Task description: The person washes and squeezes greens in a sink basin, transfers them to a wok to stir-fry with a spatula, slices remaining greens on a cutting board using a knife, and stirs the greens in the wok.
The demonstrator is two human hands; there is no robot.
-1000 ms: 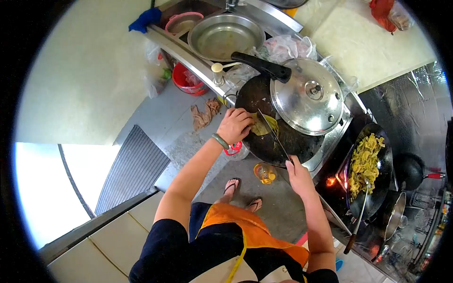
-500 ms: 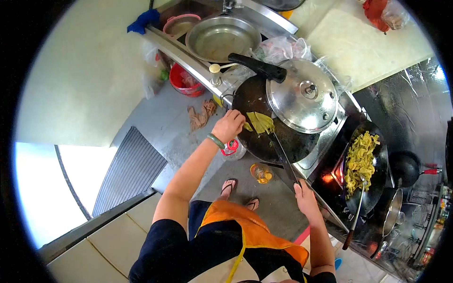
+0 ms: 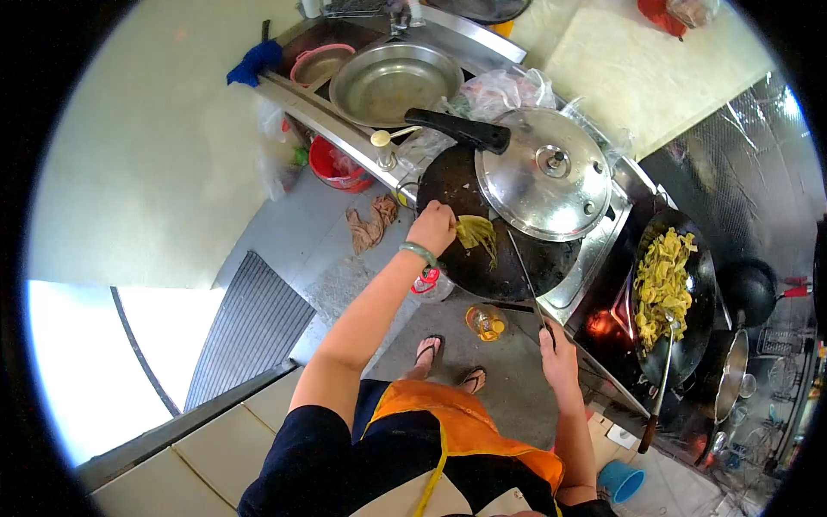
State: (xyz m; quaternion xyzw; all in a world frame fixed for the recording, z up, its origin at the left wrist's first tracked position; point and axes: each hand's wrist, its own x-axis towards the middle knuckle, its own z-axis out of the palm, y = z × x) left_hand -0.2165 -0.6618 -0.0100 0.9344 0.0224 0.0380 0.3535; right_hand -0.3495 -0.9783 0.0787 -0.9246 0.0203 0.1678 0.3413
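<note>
On a round dark cutting board [image 3: 525, 280] lies a small bunch of yellow-green leafy greens [image 3: 475, 234]. My left hand [image 3: 433, 227], with a green bangle on the wrist, is closed at the left edge of the greens. In my right hand [image 3: 559, 358] is the handle of a kitchen knife [image 3: 525, 269]. Its blade points up across the board, to the right of the greens and apart from them. A pressure cooker [image 3: 541, 177] with a shiny lid and black handle covers the board's upper right.
At the right, a wok [image 3: 702, 297] holds chopped greens [image 3: 662, 280] and a long-handled ladle [image 3: 662, 379], with flame glow beside it. A metal basin [image 3: 396, 82] sits in the sink. Below stand a red bucket [image 3: 340, 168] and an oil bottle [image 3: 487, 322] on the floor.
The knife has moved right, off the greens, and its blade shows edge-on. The bunch looks smaller and hangs differently. My left hand has shifted slightly right in view.
</note>
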